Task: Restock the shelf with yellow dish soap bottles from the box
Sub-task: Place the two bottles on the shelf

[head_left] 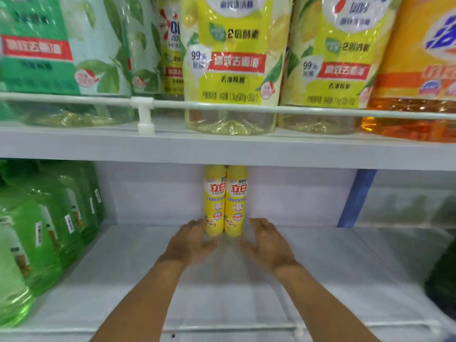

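Observation:
Two yellow dish soap bottles stand upright side by side at the back of the lower shelf, the left bottle touching the right bottle. Their caps are hidden behind the shelf above. My left hand is open just left of and in front of the left bottle, fingertips near its base. My right hand is open to the right of the right bottle, a small gap away. Neither hand holds anything. The box is not in view.
Green bottles fill the left end of the lower shelf. The upper shelf carries large green, yellow and orange refill bottles behind a white rail. A blue upright stands at the back right. A low rail edges the shelf front.

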Motion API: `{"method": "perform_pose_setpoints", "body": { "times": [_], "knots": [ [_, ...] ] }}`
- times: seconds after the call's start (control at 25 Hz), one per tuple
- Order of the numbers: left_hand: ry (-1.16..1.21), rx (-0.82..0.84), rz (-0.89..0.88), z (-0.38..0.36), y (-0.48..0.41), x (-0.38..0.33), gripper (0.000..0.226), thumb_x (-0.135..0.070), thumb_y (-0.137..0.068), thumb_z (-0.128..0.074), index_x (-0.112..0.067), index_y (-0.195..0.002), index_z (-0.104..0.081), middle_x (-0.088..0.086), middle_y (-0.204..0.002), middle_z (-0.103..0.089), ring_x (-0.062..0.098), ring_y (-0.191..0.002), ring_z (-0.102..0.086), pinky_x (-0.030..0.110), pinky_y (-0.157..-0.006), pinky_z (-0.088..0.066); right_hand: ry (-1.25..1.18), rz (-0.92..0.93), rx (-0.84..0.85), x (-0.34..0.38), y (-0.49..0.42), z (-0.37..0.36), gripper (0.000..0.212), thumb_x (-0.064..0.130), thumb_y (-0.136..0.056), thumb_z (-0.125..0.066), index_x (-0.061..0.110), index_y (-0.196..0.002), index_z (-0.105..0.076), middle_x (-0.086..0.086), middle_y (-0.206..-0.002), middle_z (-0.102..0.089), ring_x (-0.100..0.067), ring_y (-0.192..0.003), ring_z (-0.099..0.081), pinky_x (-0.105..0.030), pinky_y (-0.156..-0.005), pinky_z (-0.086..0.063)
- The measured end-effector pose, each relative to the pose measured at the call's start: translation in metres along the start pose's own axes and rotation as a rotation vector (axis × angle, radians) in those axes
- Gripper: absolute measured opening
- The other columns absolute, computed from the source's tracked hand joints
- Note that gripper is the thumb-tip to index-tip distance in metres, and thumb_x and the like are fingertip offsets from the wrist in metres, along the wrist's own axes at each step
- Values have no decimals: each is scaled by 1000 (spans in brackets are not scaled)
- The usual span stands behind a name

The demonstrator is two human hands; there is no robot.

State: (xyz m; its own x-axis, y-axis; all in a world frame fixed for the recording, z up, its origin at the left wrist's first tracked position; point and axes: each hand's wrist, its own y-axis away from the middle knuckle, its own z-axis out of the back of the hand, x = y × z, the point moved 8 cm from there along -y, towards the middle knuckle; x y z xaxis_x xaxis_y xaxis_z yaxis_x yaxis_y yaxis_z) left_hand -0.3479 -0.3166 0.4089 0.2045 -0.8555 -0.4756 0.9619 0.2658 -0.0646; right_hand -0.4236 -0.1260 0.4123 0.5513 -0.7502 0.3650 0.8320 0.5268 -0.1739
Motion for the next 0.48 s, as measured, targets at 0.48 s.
{"method": "perform_pose_setpoints", "body": {
  "times": [0.48],
  "knots": [
    [-446, 77, -71, 75, 180, -81, 71, -55, -94, -55, -16, -150, -36, 11, -146, -43, 30, -137, -41, 40, -111, -37, 379, 210, 150, 94, 135, 73, 70, 64, -86, -57, 21, -140, -46, -8, -138, -53, -32, -129, -49, -45, -102, -47]
  ]
}}
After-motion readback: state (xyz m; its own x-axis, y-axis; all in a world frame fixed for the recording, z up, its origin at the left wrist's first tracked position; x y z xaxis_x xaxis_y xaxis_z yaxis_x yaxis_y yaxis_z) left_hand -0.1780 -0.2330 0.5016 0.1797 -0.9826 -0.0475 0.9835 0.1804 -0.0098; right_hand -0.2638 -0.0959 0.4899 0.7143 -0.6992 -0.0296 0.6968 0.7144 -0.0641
